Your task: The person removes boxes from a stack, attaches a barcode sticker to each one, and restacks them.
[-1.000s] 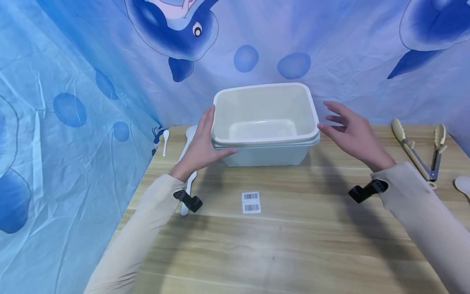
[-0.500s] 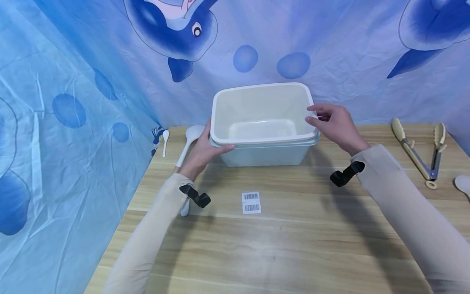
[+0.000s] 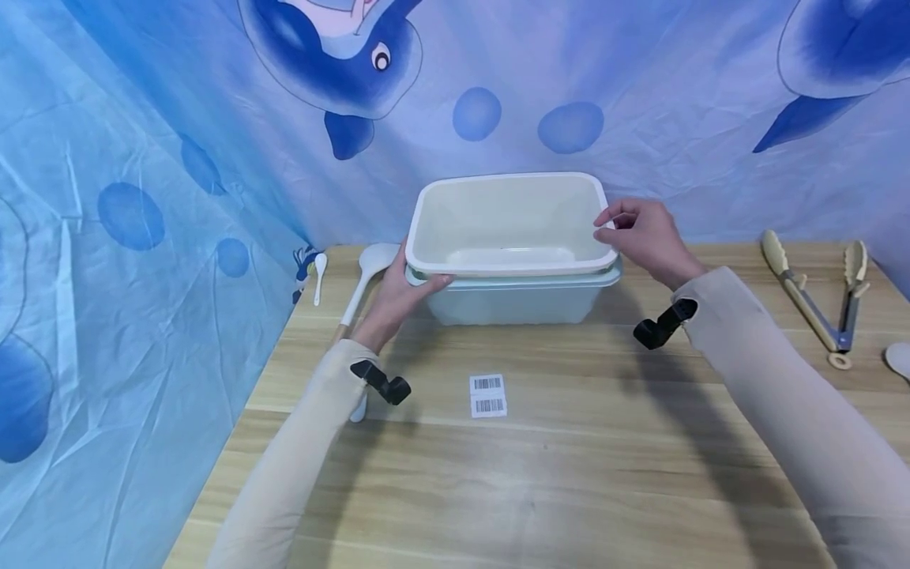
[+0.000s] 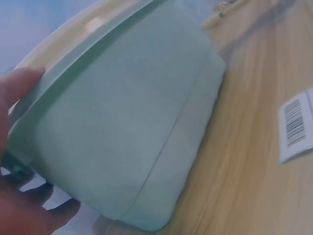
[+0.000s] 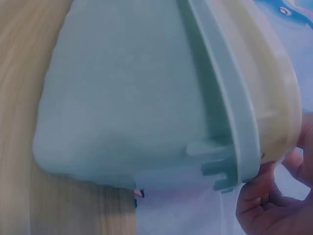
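A white basin sits nested in a pale green bin at the back of the table. My left hand grips the bin's left front corner, its thumb along the rim and its fingers below on the side, as the left wrist view shows. With thumb and fingers my right hand pinches the white basin's right rim. In the right wrist view the basin's cream side stands out above the green bin's rim. Nothing shows inside the basin.
Left of the bin lie a long white spoon, partly under my left arm, and a small white spoon. Spread tongs and another white spoon lie at the right. A barcode label is in front; a blue curtain hangs behind.
My right hand has moved left and taken hold of the basin's right rim. My left hand has shifted slightly down its corner. The basin's far rim now appears lower, its tilt changed.
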Motion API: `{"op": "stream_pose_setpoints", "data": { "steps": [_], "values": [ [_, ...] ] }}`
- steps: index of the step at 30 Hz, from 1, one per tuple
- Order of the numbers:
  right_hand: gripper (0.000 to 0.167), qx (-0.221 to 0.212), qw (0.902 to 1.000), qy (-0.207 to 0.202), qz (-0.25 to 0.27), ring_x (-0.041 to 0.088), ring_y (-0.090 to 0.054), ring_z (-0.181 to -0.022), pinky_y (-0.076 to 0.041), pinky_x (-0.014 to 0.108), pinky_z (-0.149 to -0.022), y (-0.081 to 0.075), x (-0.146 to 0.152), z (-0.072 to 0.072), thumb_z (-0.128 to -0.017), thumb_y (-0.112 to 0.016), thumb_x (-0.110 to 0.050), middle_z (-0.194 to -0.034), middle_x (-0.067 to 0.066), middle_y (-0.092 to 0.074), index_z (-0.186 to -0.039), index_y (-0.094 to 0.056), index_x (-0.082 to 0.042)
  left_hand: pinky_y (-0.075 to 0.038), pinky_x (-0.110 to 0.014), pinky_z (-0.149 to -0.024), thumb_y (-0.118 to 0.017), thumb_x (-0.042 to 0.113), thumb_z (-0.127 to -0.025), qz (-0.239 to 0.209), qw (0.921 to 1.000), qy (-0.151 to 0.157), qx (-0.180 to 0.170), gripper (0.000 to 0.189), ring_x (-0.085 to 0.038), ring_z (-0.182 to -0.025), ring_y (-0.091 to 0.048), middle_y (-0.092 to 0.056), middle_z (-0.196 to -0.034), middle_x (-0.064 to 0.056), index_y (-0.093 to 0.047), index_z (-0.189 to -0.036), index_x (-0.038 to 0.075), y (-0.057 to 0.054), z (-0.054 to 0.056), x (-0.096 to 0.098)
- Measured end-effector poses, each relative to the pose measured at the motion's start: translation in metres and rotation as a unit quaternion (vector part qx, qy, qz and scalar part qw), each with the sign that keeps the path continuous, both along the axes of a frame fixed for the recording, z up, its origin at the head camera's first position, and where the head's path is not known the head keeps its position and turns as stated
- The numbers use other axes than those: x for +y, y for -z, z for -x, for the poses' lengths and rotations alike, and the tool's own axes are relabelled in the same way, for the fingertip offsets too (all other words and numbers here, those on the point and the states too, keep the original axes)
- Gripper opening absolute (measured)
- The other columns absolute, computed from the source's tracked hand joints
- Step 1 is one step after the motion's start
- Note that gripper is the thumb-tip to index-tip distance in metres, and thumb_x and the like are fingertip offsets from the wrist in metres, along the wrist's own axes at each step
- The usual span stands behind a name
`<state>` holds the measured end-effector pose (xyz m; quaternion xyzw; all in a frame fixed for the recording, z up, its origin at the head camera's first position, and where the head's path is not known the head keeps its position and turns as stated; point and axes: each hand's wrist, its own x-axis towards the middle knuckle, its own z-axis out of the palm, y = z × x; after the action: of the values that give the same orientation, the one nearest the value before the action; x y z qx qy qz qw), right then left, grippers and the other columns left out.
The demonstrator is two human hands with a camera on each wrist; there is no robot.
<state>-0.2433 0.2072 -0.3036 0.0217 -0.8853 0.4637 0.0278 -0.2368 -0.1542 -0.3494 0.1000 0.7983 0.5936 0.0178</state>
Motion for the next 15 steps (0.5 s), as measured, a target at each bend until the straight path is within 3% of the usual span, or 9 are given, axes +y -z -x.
{"op": "stream_pose_setpoints", "data": {
  "steps": [4,7,11,15],
  "values": [
    [0.014,-0.006,0.9993,0.002,0.036,0.013,-0.042,-0.066,-0.040,0.023,-0.054,0.002,-0.001,0.007,-0.086,-0.067,-0.012,-0.068,-0.004,-0.046,-0.098,-0.064,-0.005,-0.022,-0.052,-0.118,-0.076,0.022,-0.083,-0.006,0.9999,0.009,-0.011,0.089,-0.026,-0.142,-0.032,-0.036,-0.153,-0.006,-0.022,-0.153,0.028,-0.008,-0.008,0.000],
    [0.009,-0.004,0.9988,0.000,0.050,0.013,-0.041,-0.062,-0.040,0.023,-0.053,0.001,-0.002,0.010,-0.085,-0.069,-0.010,-0.065,-0.005,-0.045,-0.093,-0.065,-0.008,-0.023,-0.051,-0.118,-0.076,0.020,-0.083,-0.002,0.9999,0.005,-0.009,0.090,-0.025,-0.141,-0.033,-0.036,-0.153,-0.005,-0.021,-0.153,0.027,-0.008,-0.009,-0.001],
    [0.006,0.011,0.9974,0.002,0.071,0.013,-0.039,-0.058,-0.038,0.024,-0.054,-0.002,-0.004,0.012,-0.085,-0.067,-0.006,-0.062,-0.006,-0.044,-0.086,-0.062,-0.011,-0.025,-0.047,-0.118,-0.078,0.022,-0.082,0.003,1.0000,-0.003,0.004,0.090,-0.022,-0.139,-0.036,-0.038,-0.151,-0.002,-0.022,-0.152,0.029,0.002,-0.001,-0.002],
    [0.014,0.022,0.9922,0.014,0.122,0.011,-0.038,-0.059,-0.037,0.022,-0.054,-0.005,-0.008,0.015,-0.081,-0.061,0.001,-0.062,-0.007,-0.046,-0.078,-0.058,-0.012,-0.025,-0.044,-0.118,-0.079,0.025,-0.080,0.002,0.9999,-0.013,0.010,0.088,-0.021,-0.137,-0.039,-0.042,-0.147,-0.002,-0.026,-0.150,0.028,0.006,0.002,-0.002]
  ]
}}
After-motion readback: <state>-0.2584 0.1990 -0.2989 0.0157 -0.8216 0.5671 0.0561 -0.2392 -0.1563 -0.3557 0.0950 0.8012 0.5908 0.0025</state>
